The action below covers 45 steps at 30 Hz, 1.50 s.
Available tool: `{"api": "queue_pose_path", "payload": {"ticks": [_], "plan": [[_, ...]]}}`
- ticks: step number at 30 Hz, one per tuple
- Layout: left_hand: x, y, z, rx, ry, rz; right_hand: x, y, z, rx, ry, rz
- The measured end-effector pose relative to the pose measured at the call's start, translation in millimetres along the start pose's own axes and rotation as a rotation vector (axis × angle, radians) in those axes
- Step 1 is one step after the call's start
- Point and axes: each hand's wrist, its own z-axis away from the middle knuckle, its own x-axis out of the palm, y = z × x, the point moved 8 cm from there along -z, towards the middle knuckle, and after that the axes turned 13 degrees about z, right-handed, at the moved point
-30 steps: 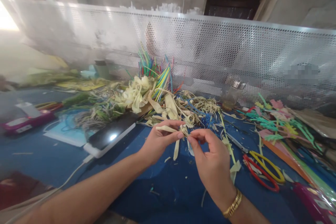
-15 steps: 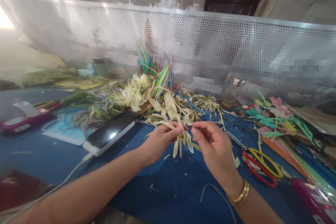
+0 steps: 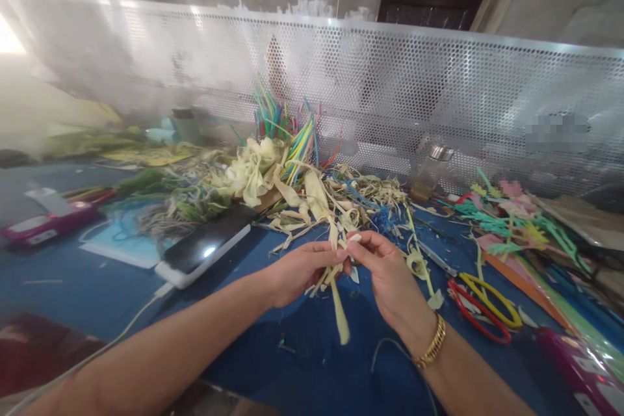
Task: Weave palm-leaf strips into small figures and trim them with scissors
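Observation:
My left hand (image 3: pixel 299 268) and my right hand (image 3: pixel 387 273) meet fingertip to fingertip over the blue table (image 3: pixel 88 292). Both pinch a small bundle of pale yellow leaf strips (image 3: pixel 335 273); one long strip hangs down from it toward the table. My right wrist carries a gold bracelet (image 3: pixel 429 351). Just behind the hands lies a heap of loose pale strips (image 3: pixel 312 198), with folded cream loops on its left part.
A phone (image 3: pixel 205 247) on a white cable lies at left. Coloured sticks (image 3: pixel 285 127) stand at the back by a perforated metal screen (image 3: pixel 439 97). Red and yellow scissors (image 3: pixel 482 312) and green and pink paper shapes (image 3: pixel 511 221) lie at right.
My hands have closed together on the strip bundle and dropped slightly. A long strip now hangs lower beneath them.

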Motion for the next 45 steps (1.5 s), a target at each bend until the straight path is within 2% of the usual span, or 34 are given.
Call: {"api": "queue_pose_path", "payload": {"ticks": [3,5,9,13,21,24,26,28,30,32,40,42,45], "plan": [[1,0,1,-0.023,-0.017,-0.064,-19,1,-6,-0.02,0.158,-0.022],[2,2,1,-0.027,-0.026,-0.074,-27,2,-9,-0.025,0.208,-0.032],[3,4,2,-0.027,-0.035,-0.016,-29,1,-11,-0.031,0.199,-0.061],[3,12,2,0.069,-0.012,0.098,-33,-2,-11,-0.053,0.215,-0.036],[-14,26,0,0.276,0.108,0.055,-47,5,-14,-0.07,0.275,0.064],[-11,27,1,0.253,0.105,-0.037,-52,3,-15,-0.088,0.299,0.193],[-9,29,3,0.252,0.119,-0.135,-54,-7,-15,-0.152,0.313,0.403],[-7,31,4,0.273,0.132,-0.229,-51,-24,-13,-0.282,0.321,0.677],[-4,31,4,0.284,0.113,-0.292,-41,-38,-9,-0.416,0.285,0.897],[0,26,3,0.255,0.07,-0.326,-28,-43,-6,-0.473,0.189,0.977],[0,10,2,0.124,-0.017,-0.42,-3,-31,1,-0.333,-0.144,0.728],[3,9,4,0.099,-0.044,-0.426,-4,-31,0,-0.317,-0.154,0.661],[9,12,8,0.076,-0.077,-0.45,-14,-31,-4,-0.29,-0.074,0.517]]}}
